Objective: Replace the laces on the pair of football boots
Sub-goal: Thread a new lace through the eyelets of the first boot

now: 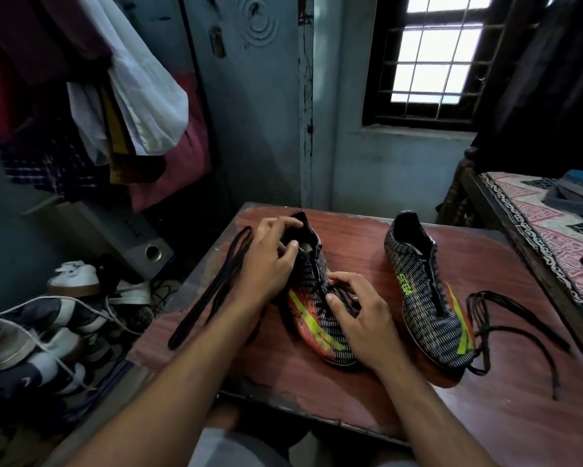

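Two black football boots with yellow-green and red stripes lie on a reddish wooden table (350, 392). The left boot (312, 318) is under both my hands. My left hand (273, 261) grips its collar near the heel opening. Over the lace area sits my right hand (357, 308), its fingers pinching the black lace there. The right boot (424, 298) lies apart to the right, with no lace showing in its eyelets. A loose black lace (212, 288) is bunched at the table's left edge. Another black lace (505, 328) sprawls right of the right boot.
A bed with a patterned cover (546, 237) borders the table on the right. Several shoes (40, 335) and a speaker (148, 254) crowd the floor to the left. Clothes (124, 106) hang at upper left. A barred window (435, 52) is behind.
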The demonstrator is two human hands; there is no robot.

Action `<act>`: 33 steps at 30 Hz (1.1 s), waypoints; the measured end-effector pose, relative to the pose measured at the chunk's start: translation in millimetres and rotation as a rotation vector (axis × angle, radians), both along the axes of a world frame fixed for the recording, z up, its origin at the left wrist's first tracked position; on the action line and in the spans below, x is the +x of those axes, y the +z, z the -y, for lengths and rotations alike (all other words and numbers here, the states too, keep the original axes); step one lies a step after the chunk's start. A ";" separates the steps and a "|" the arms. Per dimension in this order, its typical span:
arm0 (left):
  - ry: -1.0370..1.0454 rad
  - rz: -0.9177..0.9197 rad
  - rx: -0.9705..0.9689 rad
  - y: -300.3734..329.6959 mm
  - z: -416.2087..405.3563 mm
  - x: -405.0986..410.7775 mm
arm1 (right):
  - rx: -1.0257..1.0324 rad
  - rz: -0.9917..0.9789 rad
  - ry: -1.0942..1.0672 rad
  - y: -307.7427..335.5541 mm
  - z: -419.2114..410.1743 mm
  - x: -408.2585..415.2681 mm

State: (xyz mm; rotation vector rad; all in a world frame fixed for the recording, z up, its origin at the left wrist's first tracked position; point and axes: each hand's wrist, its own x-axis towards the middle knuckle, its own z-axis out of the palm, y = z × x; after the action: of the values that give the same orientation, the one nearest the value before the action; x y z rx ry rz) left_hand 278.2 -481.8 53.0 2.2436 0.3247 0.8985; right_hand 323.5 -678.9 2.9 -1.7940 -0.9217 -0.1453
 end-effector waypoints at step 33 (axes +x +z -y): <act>-0.259 0.063 0.176 -52.2 16.7 -38.2 | -0.451 0.582 0.118 44.1 -2.8 22.1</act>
State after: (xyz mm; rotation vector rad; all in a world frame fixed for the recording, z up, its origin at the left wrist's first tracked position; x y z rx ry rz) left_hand 239.9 -498.5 0.9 2.3430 -0.0762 0.8841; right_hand 345.6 -676.1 47.0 -2.1479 -1.5676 -0.4274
